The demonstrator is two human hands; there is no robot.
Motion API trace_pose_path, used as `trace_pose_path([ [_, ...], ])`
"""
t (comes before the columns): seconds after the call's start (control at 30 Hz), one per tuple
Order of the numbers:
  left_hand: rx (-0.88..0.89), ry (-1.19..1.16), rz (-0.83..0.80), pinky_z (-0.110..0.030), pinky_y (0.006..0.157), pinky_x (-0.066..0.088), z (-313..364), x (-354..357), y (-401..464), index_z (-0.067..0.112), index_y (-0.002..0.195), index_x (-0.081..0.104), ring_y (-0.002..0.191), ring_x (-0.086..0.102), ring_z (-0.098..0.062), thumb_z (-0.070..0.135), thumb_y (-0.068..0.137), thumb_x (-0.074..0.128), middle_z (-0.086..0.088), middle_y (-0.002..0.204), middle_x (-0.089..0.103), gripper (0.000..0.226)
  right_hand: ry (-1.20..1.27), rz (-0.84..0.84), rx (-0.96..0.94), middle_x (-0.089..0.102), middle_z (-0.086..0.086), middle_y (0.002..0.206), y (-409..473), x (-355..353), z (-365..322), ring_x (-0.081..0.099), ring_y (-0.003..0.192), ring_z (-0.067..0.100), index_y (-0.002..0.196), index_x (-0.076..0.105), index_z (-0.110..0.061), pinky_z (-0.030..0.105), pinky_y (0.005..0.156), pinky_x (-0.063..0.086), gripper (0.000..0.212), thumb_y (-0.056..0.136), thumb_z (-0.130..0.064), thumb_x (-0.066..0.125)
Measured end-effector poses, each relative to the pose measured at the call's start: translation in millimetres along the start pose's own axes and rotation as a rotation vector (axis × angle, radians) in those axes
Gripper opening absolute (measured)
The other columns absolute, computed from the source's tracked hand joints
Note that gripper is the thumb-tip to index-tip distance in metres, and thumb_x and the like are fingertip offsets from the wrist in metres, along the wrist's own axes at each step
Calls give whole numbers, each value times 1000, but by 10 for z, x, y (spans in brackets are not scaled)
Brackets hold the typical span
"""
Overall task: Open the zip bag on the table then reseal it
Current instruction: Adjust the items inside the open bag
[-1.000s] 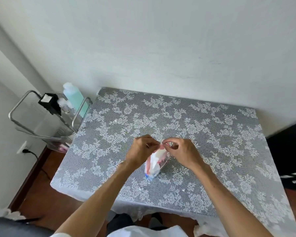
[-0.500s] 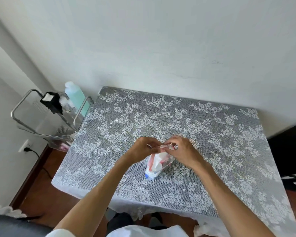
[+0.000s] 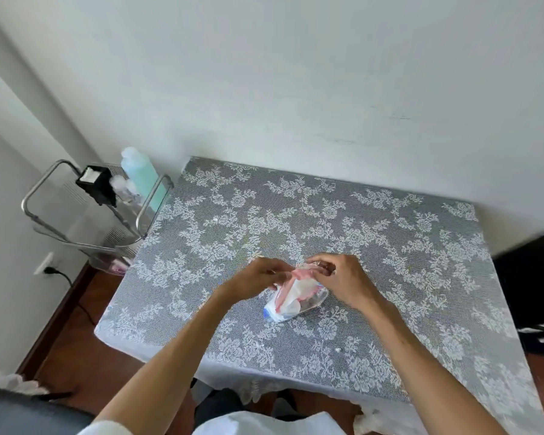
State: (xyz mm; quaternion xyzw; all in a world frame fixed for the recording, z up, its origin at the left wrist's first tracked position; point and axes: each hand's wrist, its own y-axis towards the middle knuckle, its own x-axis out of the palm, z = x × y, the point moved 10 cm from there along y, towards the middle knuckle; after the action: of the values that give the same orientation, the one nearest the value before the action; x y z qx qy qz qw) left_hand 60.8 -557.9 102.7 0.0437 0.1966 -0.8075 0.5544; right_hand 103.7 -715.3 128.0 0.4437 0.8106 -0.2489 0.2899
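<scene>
A clear zip bag (image 3: 291, 299) with white, pink and blue contents lies in the middle of the table (image 3: 390, 233), which wears a grey lace cloth. My left hand (image 3: 258, 277) pinches the left side of the bag's top edge. My right hand (image 3: 339, 279) pinches the right side of that edge, fingers curled over it. The mouth of the bag gapes between the two hands, and pink contents show through the opening. The zip strip itself is mostly hidden by my fingers.
A metal-framed cart (image 3: 91, 211) stands against the table's left edge, holding a pale green bottle (image 3: 142, 174) and a black device (image 3: 96, 183). A wall runs behind the table. A dark object (image 3: 534, 277) sits at the right. A wall socket (image 3: 46, 265) is low left.
My hands have drawn apart, the right one moving right, and the bag's top has spread wider between them. The bag's body stays on the cloth.
</scene>
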Motion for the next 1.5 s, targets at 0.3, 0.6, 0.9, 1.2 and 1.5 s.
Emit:
trace_pose_path([
  [0.3,7,40,-11,-21,67,55,120,-7,55,-1,107,65,80,64,-10,6,93,60,-7,98,67,17,-70,-129,-59,70,2,103,91,173,-84,63,75,-2,104,69,-22,20,57,57,23,84,-32,73],
  [0.6,160,342,223,-20,66,52,377,-125,6,18,94,67,71,57,-5,14,87,69,9,80,60,9,0,-47,-9,67,-5,87,103,128,-57,63,57,-2,97,69,-27,13,41,48,15,84,-21,74],
  [0.9,39,318,157,-22,79,56,94,-237,-24,11,108,71,88,67,-12,17,89,68,-2,100,73,20,53,-41,75,69,0,94,94,32,13,70,69,17,99,69,-25,37,50,60,17,84,-19,73],
  [1.2,23,269,176,-16,69,55,101,-232,-12,12,98,71,76,65,-2,13,85,72,4,86,72,13,-66,-89,-26,64,6,117,205,174,-183,58,94,9,104,70,-17,16,75,48,21,85,-26,70],
  [1.5,158,417,319,-12,65,51,381,-269,-96,10,89,70,67,58,-1,5,83,73,5,78,65,9,-44,-39,-48,70,-3,82,139,149,-218,62,59,-2,101,70,-15,16,49,53,18,84,-21,73],
])
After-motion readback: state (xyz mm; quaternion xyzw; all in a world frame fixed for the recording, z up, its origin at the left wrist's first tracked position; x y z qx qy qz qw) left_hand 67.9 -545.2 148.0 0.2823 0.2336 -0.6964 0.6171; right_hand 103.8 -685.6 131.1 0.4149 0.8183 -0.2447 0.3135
